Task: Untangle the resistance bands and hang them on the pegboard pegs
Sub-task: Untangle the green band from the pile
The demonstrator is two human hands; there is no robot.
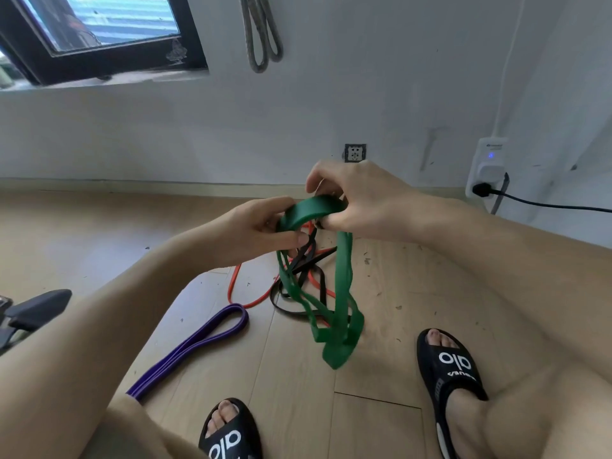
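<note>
A wide green resistance band (pixel 342 293) hangs in loops from both hands down to the wooden floor. My left hand (pixel 261 226) pinches its top on the left, and my right hand (pixel 361 200) grips the top on the right. A thin black band (pixel 306 266) and a red band (pixel 238 286) are tangled through the green one and trail on the floor. A purple band (pixel 202 339) lies apart on the floor to the left. High on the wall hangs a grey band (pixel 261 38). No pegboard is visible.
My two feet in black slides (pixel 453 369) stand on the wooden floor (pixel 99 233) near the bands. A wall socket (pixel 355 153) and a plugged-in white adapter (pixel 486 170) with a black cable sit on the wall. A dark window frame (pixel 109 61) is at top left.
</note>
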